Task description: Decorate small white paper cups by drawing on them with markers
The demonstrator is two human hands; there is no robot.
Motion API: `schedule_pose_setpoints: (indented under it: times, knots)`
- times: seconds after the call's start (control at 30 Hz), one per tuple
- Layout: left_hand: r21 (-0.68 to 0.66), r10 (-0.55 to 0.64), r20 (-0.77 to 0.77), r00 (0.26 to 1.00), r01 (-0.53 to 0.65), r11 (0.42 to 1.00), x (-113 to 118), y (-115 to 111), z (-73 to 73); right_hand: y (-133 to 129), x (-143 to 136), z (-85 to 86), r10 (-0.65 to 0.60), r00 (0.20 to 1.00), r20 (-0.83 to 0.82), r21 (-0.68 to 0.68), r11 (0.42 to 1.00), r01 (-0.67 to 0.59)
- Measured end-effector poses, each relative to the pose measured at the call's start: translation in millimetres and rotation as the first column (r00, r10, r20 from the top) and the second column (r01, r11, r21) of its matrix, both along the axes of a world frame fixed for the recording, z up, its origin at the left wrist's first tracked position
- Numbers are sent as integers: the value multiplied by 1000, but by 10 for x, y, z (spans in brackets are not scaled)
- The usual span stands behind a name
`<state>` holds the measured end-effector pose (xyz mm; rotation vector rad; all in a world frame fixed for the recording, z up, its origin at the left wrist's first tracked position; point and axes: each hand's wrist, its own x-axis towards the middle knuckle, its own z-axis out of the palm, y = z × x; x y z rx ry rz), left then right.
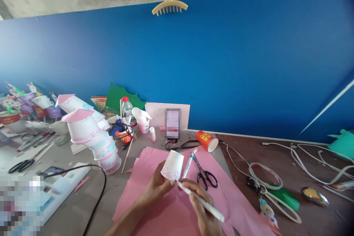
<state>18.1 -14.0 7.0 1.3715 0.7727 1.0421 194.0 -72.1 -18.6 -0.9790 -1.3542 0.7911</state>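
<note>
1. The left hand (pixel 156 188) grips a white paper cup (pixel 173 166), held upside down above the pink paper sheets (pixel 155 206) near the table's (pixel 276 155) front edge.
2. The right hand (pixel 200 206) pinches a white marker (pixel 200 201), tip touching the cup's lower rim.
3. Black scissors (pixel 205 176) and a second marker (pixel 189 163) lie on the pink paper just behind the hands.

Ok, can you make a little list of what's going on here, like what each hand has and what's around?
left hand: holds a white cup upside down, pink drawing on its side
right hand: holds a pen, tip at the cup
under the hands: pink paper
beside the cup: second pen, black scissors
left of them: stack of cups
behind: orange cup on its side, blue wall
</note>
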Motion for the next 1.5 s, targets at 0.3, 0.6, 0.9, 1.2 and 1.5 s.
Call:
schedule_pose_setpoints:
  times: [0.3, 0.6, 0.9, 1.2, 1.5]
  knots:
    - [-6, -28, -37, 999, 28, 1000, 13, -8, 86, 34, 71, -82, 12, 1000, 22, -121, 993, -9]
    - [-1, -32, -13, 999, 32, 999, 16, -4, 62, 12, 78, -97, 9, 999, 33, -88, 996, -6]
    - [-6, -14, -42, 999, 14, 1000, 21, -17, 77, 4, 58, -41, 4, 997, 74, -32, 999, -2]
    - [-12, -13, -63, 998, 12, 1000, -4, -21, 56, 6, 37, 28, -24, 997, 76, -7, 1000, 24]
    - [5, -48, -15, 999, 48, 999, 37, -24, 88, -27, 15, 21, -59, 998, -4, -84, 995, 59]
